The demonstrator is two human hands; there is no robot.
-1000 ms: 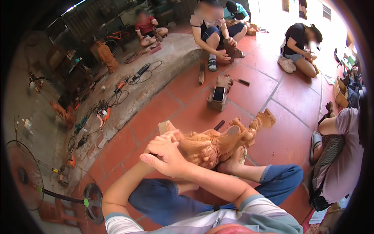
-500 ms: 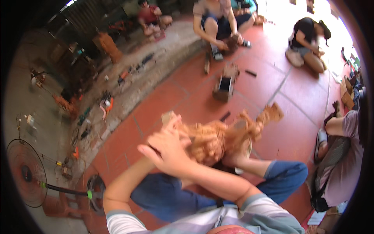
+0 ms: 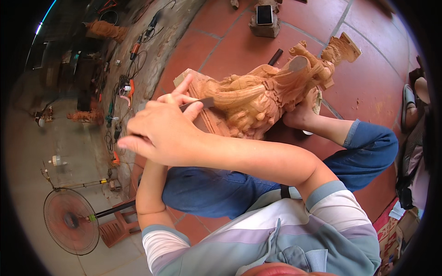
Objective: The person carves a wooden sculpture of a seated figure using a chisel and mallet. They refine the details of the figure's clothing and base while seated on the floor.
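Note:
A brown wooden carving (image 3: 248,103) with deep folds and knobbly relief lies across the floor before my crossed legs. My left hand (image 3: 183,94) is at its left end, fingers and thumb closed on a small dark flat piece that looks like folded sandpaper (image 3: 205,103), which lies against the wood. My right hand (image 3: 161,131) crosses over my left wrist and hides part of it. Its thumb sticks out to the left while its other fingers curl down beside my left hand; what they grip, if anything, is hidden.
My bare foot (image 3: 299,115) is beside the carving. Beyond it lie a dark stick (image 3: 276,57) and a phone (image 3: 264,15) on a wooden block (image 3: 264,30). Cords and power tools (image 3: 134,51) line the raised ledge at left. A standing fan (image 3: 71,221) is at lower left.
My view has tilted down, so the carving looks larger and the people farther off have left the picture. My right hand still lies over the left; the dark flat piece now shows.

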